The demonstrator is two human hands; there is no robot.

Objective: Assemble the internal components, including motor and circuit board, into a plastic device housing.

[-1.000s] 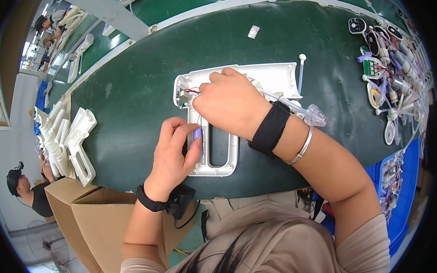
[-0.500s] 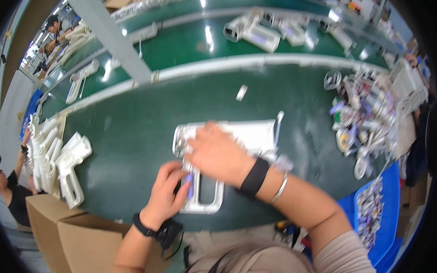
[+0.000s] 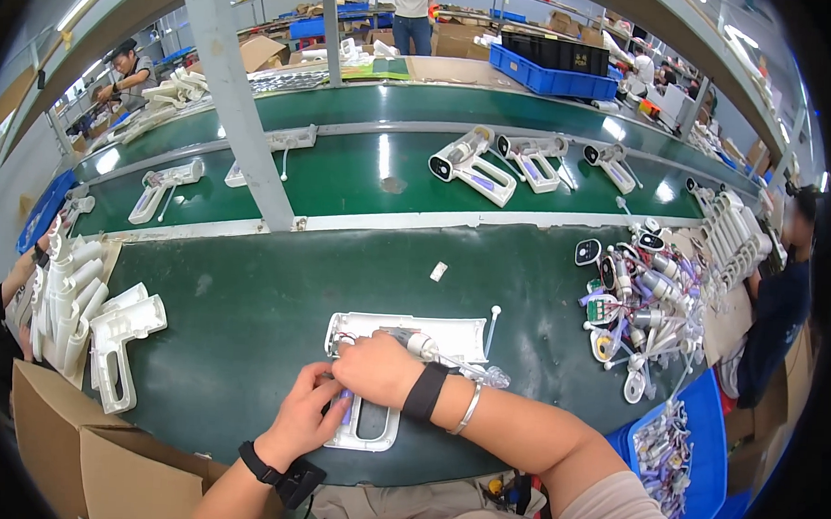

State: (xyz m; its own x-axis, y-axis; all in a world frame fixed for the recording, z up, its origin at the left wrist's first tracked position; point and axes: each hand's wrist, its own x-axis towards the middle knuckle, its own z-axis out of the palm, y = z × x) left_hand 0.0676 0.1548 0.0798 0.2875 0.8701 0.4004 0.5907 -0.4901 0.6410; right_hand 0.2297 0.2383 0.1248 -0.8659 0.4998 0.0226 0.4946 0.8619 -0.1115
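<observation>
A white plastic housing half [image 3: 473,334] with a looped handle lies open side up on the green bench in front of me. Inside its barrel sit a silver-and-white motor [image 3: 419,344] and some wires, and a purple part [image 3: 345,407] shows in the handle. My left hand [image 3: 305,416] grips the housing where handle and barrel meet, thumb beside the purple part. Curled over the same corner, my right hand [image 3: 380,373] has its fingertips pressed into the housing; what they pinch is hidden. A clear plastic piece [image 3: 494,377] lies by my right wrist.
White housing shells [image 3: 126,344] are stacked at the left, above a cardboard box [image 3: 51,429]. Motor assemblies with wires [image 3: 650,298] are heaped at the right, near a blue bin [image 3: 702,485]. A small white piece [image 3: 439,272] lies mid-bench. Part-filled housings [image 3: 475,167] rest on the conveyor behind.
The view has tilted up, so the bench sits lower in the picture. My right hand has shifted to the housing's left corner, uncovering the motor. My left fingers have drawn closer to it.
</observation>
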